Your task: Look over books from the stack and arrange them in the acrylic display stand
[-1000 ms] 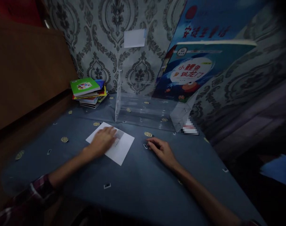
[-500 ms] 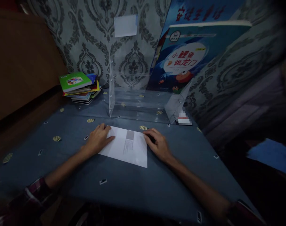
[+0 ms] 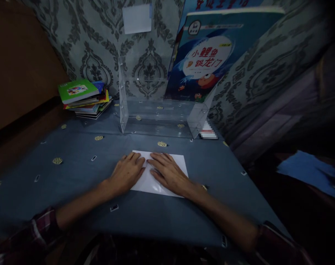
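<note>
Head view: white paper flat on table, beneath both hands. On left part, left hand: palm down, fingers slightly bent, nothing gripped. Across right part, right hand: palm down, fingers extended, nothing gripped. Beyond: clear rack, with picture book at right end. Far left: book stack.
</note>
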The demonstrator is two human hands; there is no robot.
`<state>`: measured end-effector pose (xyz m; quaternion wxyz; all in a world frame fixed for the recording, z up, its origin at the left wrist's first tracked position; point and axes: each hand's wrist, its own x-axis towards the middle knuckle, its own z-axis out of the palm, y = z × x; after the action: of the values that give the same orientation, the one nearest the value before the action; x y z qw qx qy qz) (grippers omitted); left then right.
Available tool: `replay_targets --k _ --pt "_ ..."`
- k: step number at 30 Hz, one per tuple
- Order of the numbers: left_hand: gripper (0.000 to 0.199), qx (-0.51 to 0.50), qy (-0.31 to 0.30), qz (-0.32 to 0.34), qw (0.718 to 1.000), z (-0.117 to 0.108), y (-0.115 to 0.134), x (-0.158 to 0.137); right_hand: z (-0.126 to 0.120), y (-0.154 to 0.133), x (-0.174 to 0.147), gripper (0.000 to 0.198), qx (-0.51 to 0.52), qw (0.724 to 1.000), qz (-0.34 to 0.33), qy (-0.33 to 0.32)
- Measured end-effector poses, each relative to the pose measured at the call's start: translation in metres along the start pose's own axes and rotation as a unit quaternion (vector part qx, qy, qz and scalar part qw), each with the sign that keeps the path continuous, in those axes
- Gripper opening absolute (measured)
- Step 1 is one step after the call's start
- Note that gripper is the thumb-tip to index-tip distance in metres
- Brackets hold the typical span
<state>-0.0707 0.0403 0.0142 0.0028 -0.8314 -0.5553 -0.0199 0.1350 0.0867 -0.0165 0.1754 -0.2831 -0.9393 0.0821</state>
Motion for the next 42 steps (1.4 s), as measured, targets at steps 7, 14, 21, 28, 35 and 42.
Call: replay_targets --k 7,14,21,28,35,42 --pt "0.052 0.022 0.012 0.107 0.994 0.013 0.015 -0.03 0.0 0.011 -0.001 0.038 -0.047 0.997 0.054 -0.019" --pt "0.041 0.046 0.042 0.165 0.984 0.013 0.0 -0.027 -0.028 -0.005 0.004 0.033 -0.139 0.981 0.112 -0.073" --pt "0.032 0.091 0.011 0.133 0.987 -0.002 -0.031 -0.006 -0.042 -0.017 -0.001 0.024 -0.031 0.966 0.216 -0.142" --pt "0.019 0.068 0.032 0.102 0.992 0.0 -0.033 0.011 -0.03 -0.029 -0.008 0.02 0.065 0.979 0.157 -0.116" --pt "0.019 0.068 0.06 0.075 0.993 0.009 -0.024 0.01 -0.017 -0.015 0.021 0.046 0.067 0.994 0.082 -0.034" --pt "0.03 0.09 0.059 0.072 0.992 0.017 -0.021 0.007 0.014 -0.002 0.055 0.062 0.167 0.985 0.023 -0.044"
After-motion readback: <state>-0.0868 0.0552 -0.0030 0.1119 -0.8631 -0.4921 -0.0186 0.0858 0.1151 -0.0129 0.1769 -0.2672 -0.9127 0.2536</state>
